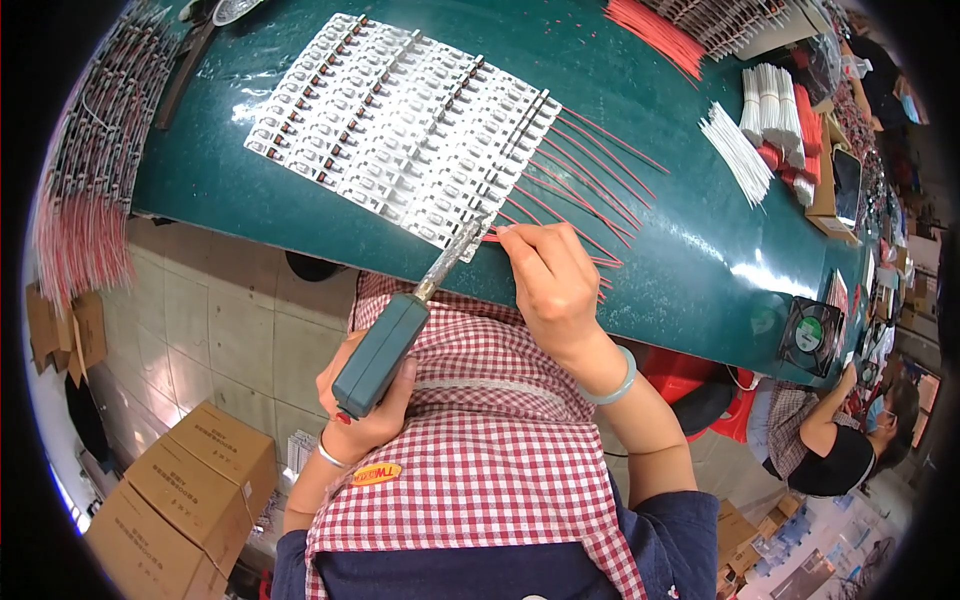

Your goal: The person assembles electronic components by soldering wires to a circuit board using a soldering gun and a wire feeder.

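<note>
My left hand [372, 428] is wrapped around the handle of a dark green soldering gun [383, 352]. The gun's metal barrel slants up and away, its tip touching or just above the near right corner of a white panel of small circuit boards [385, 140]. Right at that corner, my right hand [557, 288] pinches the end of a red wire [490, 238]; its fingers hide part of the wire. Several more red wires [600, 185] stick out from the panel's right edge. Dark and orange small parts run in rows across the panel.
The green table [680, 260] carries bundled white wires [737, 155], red wires [655, 38] and a black fan [808, 335]. Wired boards [105, 120] are stacked at the left. Cardboard boxes [185, 490] stand on the floor. A co-worker [835, 440] sits at the right.
</note>
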The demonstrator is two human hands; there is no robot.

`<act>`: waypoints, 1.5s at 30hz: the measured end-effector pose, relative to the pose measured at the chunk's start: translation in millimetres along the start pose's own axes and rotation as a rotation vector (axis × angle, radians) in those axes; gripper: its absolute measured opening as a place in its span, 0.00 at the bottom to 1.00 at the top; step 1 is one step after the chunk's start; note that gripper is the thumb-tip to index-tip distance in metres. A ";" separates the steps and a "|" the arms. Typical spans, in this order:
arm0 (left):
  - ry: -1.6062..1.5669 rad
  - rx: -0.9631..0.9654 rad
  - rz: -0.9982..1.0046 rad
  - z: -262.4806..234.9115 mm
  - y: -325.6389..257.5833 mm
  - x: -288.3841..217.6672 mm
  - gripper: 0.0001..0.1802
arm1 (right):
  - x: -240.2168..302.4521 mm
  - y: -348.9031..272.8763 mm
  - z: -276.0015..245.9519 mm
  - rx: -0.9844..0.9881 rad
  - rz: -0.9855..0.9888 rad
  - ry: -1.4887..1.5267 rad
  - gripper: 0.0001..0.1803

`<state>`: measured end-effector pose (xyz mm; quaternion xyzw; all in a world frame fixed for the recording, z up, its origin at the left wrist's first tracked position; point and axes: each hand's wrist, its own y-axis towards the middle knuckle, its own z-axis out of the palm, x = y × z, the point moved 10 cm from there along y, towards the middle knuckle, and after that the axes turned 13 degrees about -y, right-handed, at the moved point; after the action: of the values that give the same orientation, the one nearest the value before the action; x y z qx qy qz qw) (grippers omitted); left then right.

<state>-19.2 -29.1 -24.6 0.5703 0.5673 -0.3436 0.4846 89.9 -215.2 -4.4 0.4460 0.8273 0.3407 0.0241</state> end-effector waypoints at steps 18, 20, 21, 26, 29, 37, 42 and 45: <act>0.045 0.010 0.005 3.6 3.0 -6.1 0.12 | 3.4 1.2 3.7 0.034 -0.011 -0.052 0.15; 0.025 -0.005 0.028 -1.2 -7.1 1.2 0.12 | 3.6 1.4 4.0 0.038 -0.010 -0.055 0.15; 0.030 -0.008 -0.013 -4.2 -12.5 7.8 0.12 | 3.8 1.4 3.7 0.034 -0.012 -0.055 0.15; -0.003 -0.033 -0.036 -7.6 -15.5 10.5 0.12 | 3.9 0.9 4.3 0.032 -0.009 -0.054 0.15; 0.022 -0.031 -0.004 -7.5 -10.8 1.2 0.13 | 3.2 -0.3 2.7 0.014 -0.003 -0.027 0.15; 0.011 -0.026 0.017 -7.2 -15.5 1.8 0.13 | 10.4 -6.7 -1.6 -0.003 -0.018 0.006 0.15; 0.031 -0.002 0.024 -3.2 -5.6 -11.0 0.13 | 11.4 -6.8 0.3 0.010 -0.019 -0.004 0.14; 0.041 0.002 0.026 -2.7 -4.2 -12.5 0.13 | 11.4 -7.3 1.0 0.015 -0.021 -0.008 0.14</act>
<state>-25.2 -31.0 -12.7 0.5851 0.5693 -0.3260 0.4766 78.1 -208.8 -6.5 0.4388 0.8343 0.3326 0.0276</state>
